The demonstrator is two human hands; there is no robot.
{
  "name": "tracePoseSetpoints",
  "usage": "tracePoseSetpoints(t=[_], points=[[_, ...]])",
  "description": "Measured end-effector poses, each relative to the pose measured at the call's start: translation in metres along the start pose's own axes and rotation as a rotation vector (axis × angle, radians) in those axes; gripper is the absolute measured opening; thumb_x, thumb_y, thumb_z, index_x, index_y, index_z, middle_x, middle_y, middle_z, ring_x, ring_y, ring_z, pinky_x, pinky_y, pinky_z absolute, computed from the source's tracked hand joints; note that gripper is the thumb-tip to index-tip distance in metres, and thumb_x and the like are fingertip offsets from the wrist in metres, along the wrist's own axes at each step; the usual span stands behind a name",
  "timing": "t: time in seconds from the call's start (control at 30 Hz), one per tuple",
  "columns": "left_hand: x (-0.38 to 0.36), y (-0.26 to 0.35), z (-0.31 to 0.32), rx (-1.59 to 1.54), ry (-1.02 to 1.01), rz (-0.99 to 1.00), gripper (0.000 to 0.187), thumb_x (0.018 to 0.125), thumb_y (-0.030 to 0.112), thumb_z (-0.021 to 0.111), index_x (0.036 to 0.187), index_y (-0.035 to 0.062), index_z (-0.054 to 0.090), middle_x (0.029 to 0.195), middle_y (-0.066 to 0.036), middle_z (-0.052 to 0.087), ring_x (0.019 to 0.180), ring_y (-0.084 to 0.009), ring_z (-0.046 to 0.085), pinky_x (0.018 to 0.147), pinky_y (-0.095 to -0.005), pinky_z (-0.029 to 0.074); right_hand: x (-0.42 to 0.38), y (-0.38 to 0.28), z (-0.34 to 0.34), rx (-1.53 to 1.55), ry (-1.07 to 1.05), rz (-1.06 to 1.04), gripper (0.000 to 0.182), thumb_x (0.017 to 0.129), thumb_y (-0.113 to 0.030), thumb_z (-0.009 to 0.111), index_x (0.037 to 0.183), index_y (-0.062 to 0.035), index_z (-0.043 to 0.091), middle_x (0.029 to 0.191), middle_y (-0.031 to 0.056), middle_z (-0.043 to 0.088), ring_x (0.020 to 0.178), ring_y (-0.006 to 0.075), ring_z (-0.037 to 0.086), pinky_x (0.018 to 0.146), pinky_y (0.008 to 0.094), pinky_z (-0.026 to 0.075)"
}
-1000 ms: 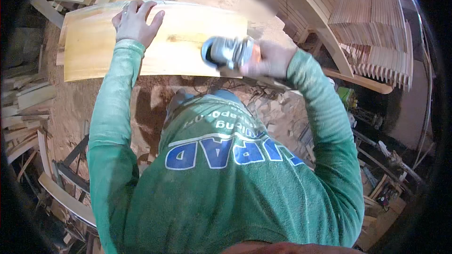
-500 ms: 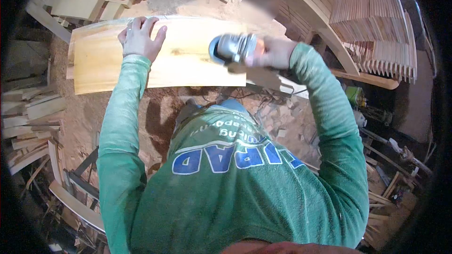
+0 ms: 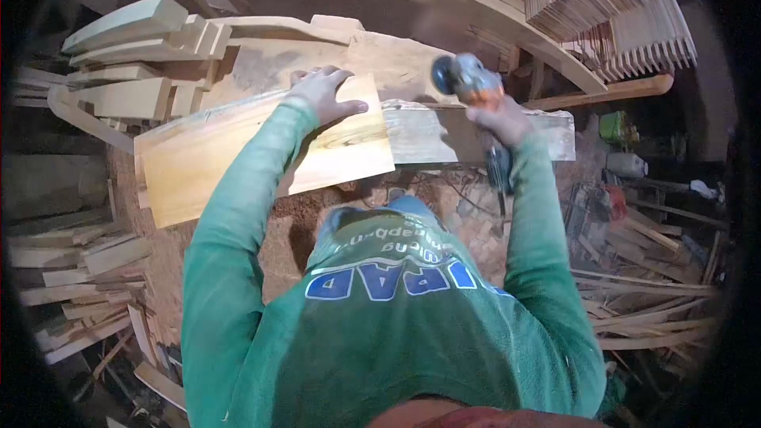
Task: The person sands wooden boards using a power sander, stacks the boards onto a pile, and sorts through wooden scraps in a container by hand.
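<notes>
A wide pale board [image 3: 206, 166] lies slanted across a grey, rough-edged plank [image 3: 432, 133]. My left hand [image 3: 325, 95] rests on the board's far edge near its right end, fingers spread. To the right, my right hand [image 3: 501, 120] is wrapped round an orange and grey power tool [image 3: 476, 81], held up above the grey plank. The tool's dark round disc [image 3: 444, 74] points left, away from the board. Motion blurs the tool a little.
Curved wooden pieces [image 3: 131, 32] are stacked at the back left. Slatted wood [image 3: 594, 0] stands at the back right. Offcuts [image 3: 87, 261] lie at the left, with long strips [image 3: 650, 309] at the right. A green container [image 3: 614, 128] sits at the right.
The tool has moved right, off the board, and its disc now shows on the left. My left hand has shifted right along the board. The board's right end now sits further left and the board is tilted.
</notes>
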State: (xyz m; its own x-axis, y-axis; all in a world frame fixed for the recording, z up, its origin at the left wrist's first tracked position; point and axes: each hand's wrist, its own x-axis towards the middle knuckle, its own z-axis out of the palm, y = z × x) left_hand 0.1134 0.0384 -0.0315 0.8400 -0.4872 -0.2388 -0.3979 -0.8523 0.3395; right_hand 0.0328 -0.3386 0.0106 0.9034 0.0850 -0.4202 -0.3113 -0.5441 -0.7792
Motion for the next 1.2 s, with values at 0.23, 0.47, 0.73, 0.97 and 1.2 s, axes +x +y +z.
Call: tracePoseSetpoints(t=[0.23,0.47,0.73,0.97,1.2], points=[[0.077,-0.017,-0.006,-0.225,-0.170,-0.110,0.065,0.082,0.052,0.078,0.121,0.0008,0.070,0.118,-0.021,0.071,0.112,-0.0325,0.066,0.100,-0.0408,0.049,-0.129,0.094,0.004,0.446,0.364,0.057,0.051,0.084,-0.027,0.078,0.125,0.0000,0.064,0.118,0.0106,0.068,0.107,0.0182,0.064,0.098,0.0334,0.049],[0.048,-0.067,-0.134,0.058,0.302,-0.260,0.089,0.087,0.073,0.057,0.124,-0.0087,0.060,0.119,-0.031,0.066,0.114,-0.0435,0.064,0.099,-0.0459,0.050,-0.173,0.124,-0.020,0.488,0.416,0.228,0.041,0.089,-0.015,0.070,0.126,0.0005,0.063,0.114,0.0078,0.067,0.100,0.0181,0.064,0.092,0.0329,0.050],[-0.087,-0.086,-0.310,0.616,0.660,-0.589,0.042,0.094,0.037,0.055,0.124,0.0074,0.059,0.122,-0.022,0.066,0.115,-0.0348,0.064,0.100,-0.0470,0.049,-0.088,0.093,-0.040,0.409,0.330,0.046,0.045,0.089,-0.020,0.071,0.128,-0.0006,0.062,0.107,0.0029,0.066,0.091,0.0118,0.060,0.083,0.0279,0.048],[-0.281,-0.189,-0.332,-0.433,1.528,-0.731,0.058,0.099,0.048,0.043,0.127,-0.0003,0.059,0.123,-0.022,0.066,0.109,-0.0323,0.065,0.097,-0.0439,0.050,-0.022,0.034,-0.036,0.393,0.211,-0.100,0.041,0.087,-0.021,0.073,0.121,-0.0016,0.061,0.090,0.0044,0.065,0.073,0.0145,0.061,0.067,0.0303,0.050],[-0.358,-0.303,-0.126,-0.600,1.480,-1.514,0.069,0.104,0.053,0.033,0.134,-0.0031,0.058,0.126,-0.021,0.066,0.112,-0.0367,0.065,0.099,-0.0447,0.049,-0.013,0.005,-0.029,0.337,0.053,-0.112,0.042,0.087,-0.020,0.075,0.122,0.0001,0.061,0.096,0.0035,0.067,0.079,0.0124,0.062,0.071,0.0289,0.050]])
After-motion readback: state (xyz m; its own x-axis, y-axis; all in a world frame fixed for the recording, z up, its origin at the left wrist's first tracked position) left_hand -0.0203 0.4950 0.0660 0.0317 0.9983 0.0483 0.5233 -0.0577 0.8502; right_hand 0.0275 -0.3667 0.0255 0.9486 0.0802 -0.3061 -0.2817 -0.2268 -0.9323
